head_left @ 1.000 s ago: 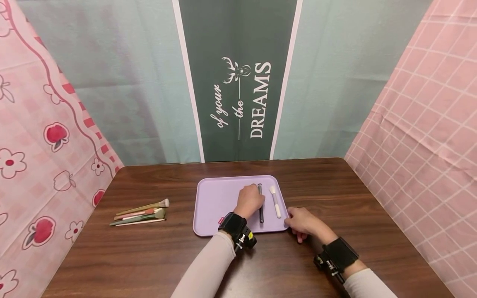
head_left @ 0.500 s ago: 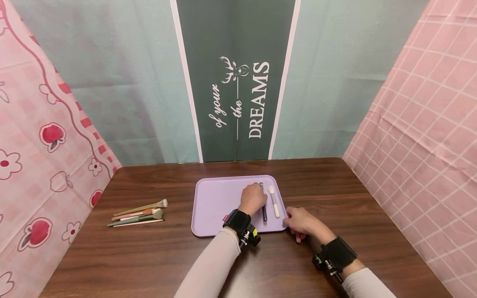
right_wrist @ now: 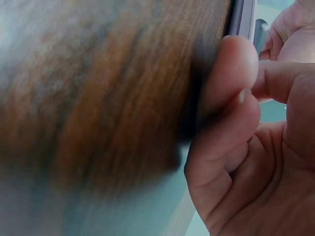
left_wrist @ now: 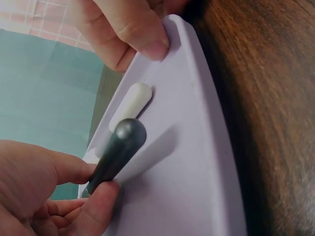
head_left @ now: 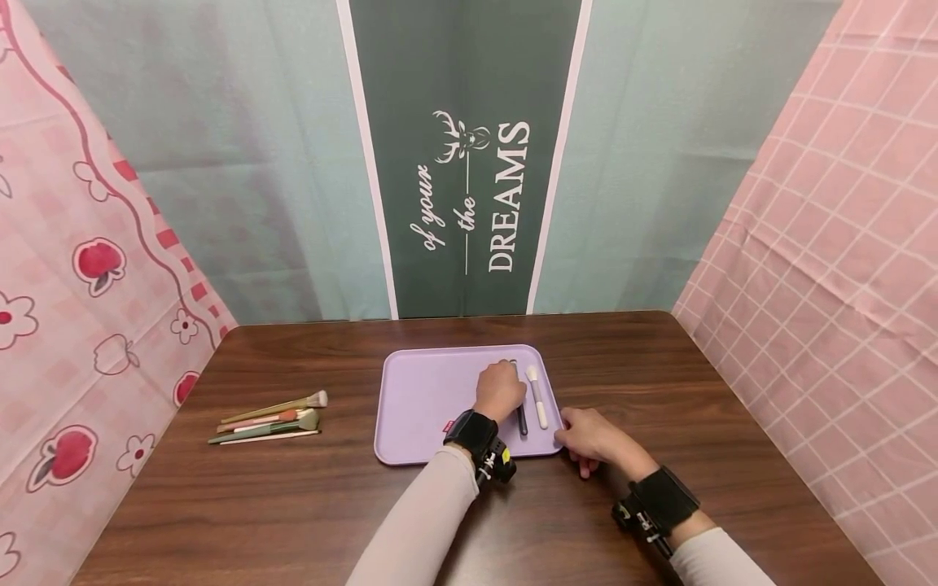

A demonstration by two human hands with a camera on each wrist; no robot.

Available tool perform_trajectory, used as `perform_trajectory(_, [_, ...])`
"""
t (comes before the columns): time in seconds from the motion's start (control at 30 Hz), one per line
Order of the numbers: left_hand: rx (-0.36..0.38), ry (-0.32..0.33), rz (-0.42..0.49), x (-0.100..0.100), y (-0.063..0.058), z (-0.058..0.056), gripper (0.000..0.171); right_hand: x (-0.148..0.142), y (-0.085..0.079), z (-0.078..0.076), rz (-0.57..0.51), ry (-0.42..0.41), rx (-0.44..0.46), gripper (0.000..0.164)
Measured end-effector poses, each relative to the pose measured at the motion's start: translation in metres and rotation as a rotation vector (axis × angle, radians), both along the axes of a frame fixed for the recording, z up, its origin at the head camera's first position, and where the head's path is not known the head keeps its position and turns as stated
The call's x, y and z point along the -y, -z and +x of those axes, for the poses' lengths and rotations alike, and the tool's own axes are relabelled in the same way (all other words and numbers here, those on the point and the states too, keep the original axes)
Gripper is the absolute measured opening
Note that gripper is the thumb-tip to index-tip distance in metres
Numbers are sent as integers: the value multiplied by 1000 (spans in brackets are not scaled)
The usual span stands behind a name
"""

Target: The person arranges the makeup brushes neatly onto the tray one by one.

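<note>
My left hand (head_left: pixel 501 391) is over the right half of a lilac tray (head_left: pixel 428 387). Thumb and fingers pinch a dark makeup brush (left_wrist: pixel 117 152) whose rounded handle end points toward me; its bristles are hidden in the head view. Just right of it lies a white-and-grey makeup brush (head_left: pixel 538 399) with pale bristles, on the tray. My right hand (head_left: pixel 595 435) grips the tray's near right corner. The left wrist view shows its thumb (left_wrist: pixel 153 48) on top of the rim, and in the right wrist view its other fingers curl against the tray's outer side.
Left of the tray, several makeup brushes (head_left: pixel 282 419) lie bunched on the brown wooden table (head_left: pixel 293 505), heads pointing right. A green and grey cloth (head_left: pixel 469 293) hangs behind the table, with pink cloths at both sides.
My left hand and the dark brush have shifted a little to the right, nearer the white-and-grey brush. My right hand stays at the tray corner.
</note>
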State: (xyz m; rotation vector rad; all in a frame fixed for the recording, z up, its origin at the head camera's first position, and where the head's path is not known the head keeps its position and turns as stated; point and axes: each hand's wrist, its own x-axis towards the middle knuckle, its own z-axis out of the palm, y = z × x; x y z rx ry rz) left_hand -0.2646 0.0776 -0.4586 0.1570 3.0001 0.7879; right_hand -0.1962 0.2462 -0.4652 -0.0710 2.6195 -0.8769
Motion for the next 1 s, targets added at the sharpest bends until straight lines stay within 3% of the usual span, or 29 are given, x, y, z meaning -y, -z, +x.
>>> perform_trajectory(0.27, [0, -31, 8, -4, 6, -2, 19, -1, 2, 0, 3, 0, -6, 6])
perform_trajectory(0.5, [-3, -57, 39, -6, 7, -3, 30, -1, 2, -1, 5, -2, -5, 6])
perform_trajectory(1.0, [9, -75, 49, -7, 3, 2, 35, 0, 2, 0, 6, -2, -7, 6])
